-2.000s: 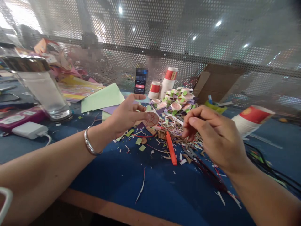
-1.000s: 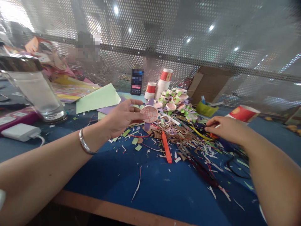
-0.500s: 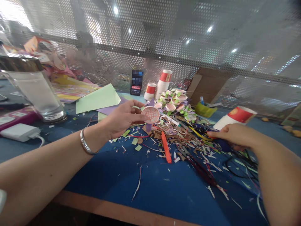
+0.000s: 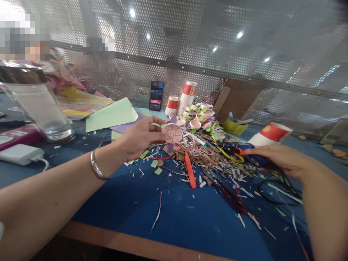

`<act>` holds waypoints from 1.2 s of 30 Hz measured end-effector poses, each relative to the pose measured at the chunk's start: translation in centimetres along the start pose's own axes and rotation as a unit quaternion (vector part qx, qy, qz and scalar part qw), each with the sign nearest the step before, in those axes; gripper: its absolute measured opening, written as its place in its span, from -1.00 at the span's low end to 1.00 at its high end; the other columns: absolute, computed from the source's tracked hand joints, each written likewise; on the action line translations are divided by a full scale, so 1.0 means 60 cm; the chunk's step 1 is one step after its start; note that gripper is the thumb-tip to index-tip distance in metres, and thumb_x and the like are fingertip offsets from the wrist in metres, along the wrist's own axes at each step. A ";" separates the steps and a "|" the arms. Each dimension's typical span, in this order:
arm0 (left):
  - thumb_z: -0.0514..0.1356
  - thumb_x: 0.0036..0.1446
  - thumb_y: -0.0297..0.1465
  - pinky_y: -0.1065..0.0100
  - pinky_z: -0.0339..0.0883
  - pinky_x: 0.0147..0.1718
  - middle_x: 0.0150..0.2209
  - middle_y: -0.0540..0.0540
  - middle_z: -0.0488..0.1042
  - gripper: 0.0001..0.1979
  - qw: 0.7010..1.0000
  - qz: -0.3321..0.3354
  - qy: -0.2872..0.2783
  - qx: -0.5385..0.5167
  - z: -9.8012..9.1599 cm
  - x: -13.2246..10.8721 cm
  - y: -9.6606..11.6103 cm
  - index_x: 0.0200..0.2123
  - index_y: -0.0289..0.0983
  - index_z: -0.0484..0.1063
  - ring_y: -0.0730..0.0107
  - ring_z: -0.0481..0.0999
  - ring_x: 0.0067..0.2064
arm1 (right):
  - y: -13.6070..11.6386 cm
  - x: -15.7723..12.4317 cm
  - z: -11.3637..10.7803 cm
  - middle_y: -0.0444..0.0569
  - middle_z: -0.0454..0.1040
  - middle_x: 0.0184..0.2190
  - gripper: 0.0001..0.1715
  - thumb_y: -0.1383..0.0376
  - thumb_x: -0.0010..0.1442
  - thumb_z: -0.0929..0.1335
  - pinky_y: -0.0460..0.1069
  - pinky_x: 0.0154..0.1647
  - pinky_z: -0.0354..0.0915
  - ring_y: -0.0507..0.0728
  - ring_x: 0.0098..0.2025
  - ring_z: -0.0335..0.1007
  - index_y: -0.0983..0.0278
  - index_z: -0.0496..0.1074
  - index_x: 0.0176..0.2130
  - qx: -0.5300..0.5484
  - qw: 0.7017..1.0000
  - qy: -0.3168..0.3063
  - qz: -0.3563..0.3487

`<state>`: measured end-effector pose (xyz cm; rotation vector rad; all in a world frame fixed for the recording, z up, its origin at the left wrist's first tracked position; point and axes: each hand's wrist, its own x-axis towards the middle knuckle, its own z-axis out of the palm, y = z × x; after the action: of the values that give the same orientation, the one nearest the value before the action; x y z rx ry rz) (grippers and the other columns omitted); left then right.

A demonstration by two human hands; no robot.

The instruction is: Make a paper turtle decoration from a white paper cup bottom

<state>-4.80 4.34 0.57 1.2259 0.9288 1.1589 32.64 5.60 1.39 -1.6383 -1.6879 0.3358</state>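
My left hand (image 4: 143,138) pinches a small round paper-cup base (image 4: 172,133) with a red grid drawn on its face. Purple paper pieces stick out above and below the disc. On the right, my right hand (image 4: 280,157) is wrapped round a dark blue glue gun (image 4: 259,159) with an orange trigger, lying among the scraps; its far fingers are hidden. Behind the disc is a heap of similar paper-cup pieces (image 4: 202,117) with green and purple parts. An orange marker (image 4: 190,170) and dark red-handled scissors (image 4: 228,194) lie in front.
Paper scraps (image 4: 223,165) cover the middle of the blue table (image 4: 122,217). Paper cups (image 4: 187,96) and a phone (image 4: 156,96) stand at the back. A tilted cup (image 4: 272,134) is beyond my right hand. A glass of water (image 4: 40,105) stands left, near green paper (image 4: 114,116).
My right hand has closed round the glue gun and shifted slightly; more of its blue body and orange trigger shows. My left hand keeps the disc in place. The view has moved slightly.
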 end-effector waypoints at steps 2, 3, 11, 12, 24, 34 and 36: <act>0.35 -0.02 -0.62 0.34 0.41 -0.20 -0.33 -0.06 0.58 -0.64 1.000 -0.003 -0.004 -0.006 0.000 0.000 0.002 -0.15 -0.31 0.36 0.41 0.59 -0.29 | -0.010 -0.001 -0.001 0.11 0.51 -0.59 -0.76 0.24 0.02 0.50 0.04 -0.61 0.39 0.14 -0.60 0.42 0.29 0.56 -0.59 0.033 0.994 -0.054 0.090; 0.35 -0.01 -0.61 0.33 0.42 -0.19 -0.33 -0.07 0.59 -0.65 1.000 -0.006 -0.008 -0.009 0.001 -0.001 0.003 -0.15 -0.32 0.37 0.40 0.60 -0.28 | -0.015 0.000 -0.001 0.12 0.52 -0.56 -0.75 0.23 0.04 0.49 0.05 -0.57 0.41 0.12 -0.60 0.41 0.29 0.56 -0.59 0.052 0.988 -0.069 0.126; 0.40 -0.09 -0.59 0.28 0.42 -0.15 -0.25 -0.13 0.61 -0.51 0.998 -0.001 -0.053 -0.021 0.000 0.001 -0.005 -0.04 -0.35 0.41 0.34 0.61 -0.23 | -0.072 -0.007 0.001 -0.05 0.38 -0.62 -0.71 0.23 0.07 0.48 -0.05 -0.57 0.23 0.02 -0.57 0.26 0.24 0.41 -0.59 0.129 0.979 -0.037 0.157; 0.40 -0.08 -0.59 0.27 0.42 -0.15 -0.25 -0.13 0.61 -0.50 0.998 -0.001 -0.056 -0.019 0.000 0.001 -0.007 -0.03 -0.34 0.39 0.33 0.61 -0.23 | -0.078 -0.009 0.002 -0.06 0.37 -0.62 -0.70 0.21 0.07 0.48 -0.05 -0.58 0.20 0.02 -0.57 0.25 0.24 0.41 -0.59 0.128 0.979 -0.042 0.152; 0.36 -0.10 -0.65 0.33 0.38 -0.20 -0.31 -0.05 0.58 -0.54 0.992 0.020 -0.120 0.022 -0.003 0.003 -0.015 -0.14 -0.28 0.30 0.37 0.58 -0.25 | -0.114 -0.041 0.043 -0.11 0.37 -0.66 -0.48 -0.09 -0.14 0.55 -0.07 -0.66 0.07 -0.01 -0.62 0.20 0.24 0.40 -0.56 0.184 0.970 -0.141 0.073; 0.33 -0.03 -0.63 0.34 0.36 -0.21 -0.34 -0.02 0.52 -0.73 0.987 0.014 -0.161 -0.010 -0.009 0.009 -0.020 -0.32 -0.30 0.31 0.43 0.54 -0.27 | -0.129 -0.063 0.057 -0.11 0.36 -0.68 -0.43 -0.09 0.12 0.43 -0.03 -0.57 0.17 0.01 -0.60 0.27 0.22 0.33 -0.65 0.125 0.974 -0.173 -0.076; 0.33 -0.03 -0.61 0.32 0.36 -0.20 -0.31 -0.04 0.52 -0.74 0.986 0.003 -0.164 -0.008 -0.010 0.010 -0.020 -0.32 -0.31 0.32 0.40 0.54 -0.24 | -0.131 -0.065 0.057 -0.11 0.36 -0.69 -0.40 -0.12 0.13 0.42 -0.02 -0.57 0.18 0.02 -0.60 0.28 0.22 0.33 -0.66 0.116 0.974 -0.173 -0.086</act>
<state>-5.07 5.07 -0.65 1.3571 0.6675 0.9301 24.16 1.83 2.86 -1.3049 -1.9474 0.7385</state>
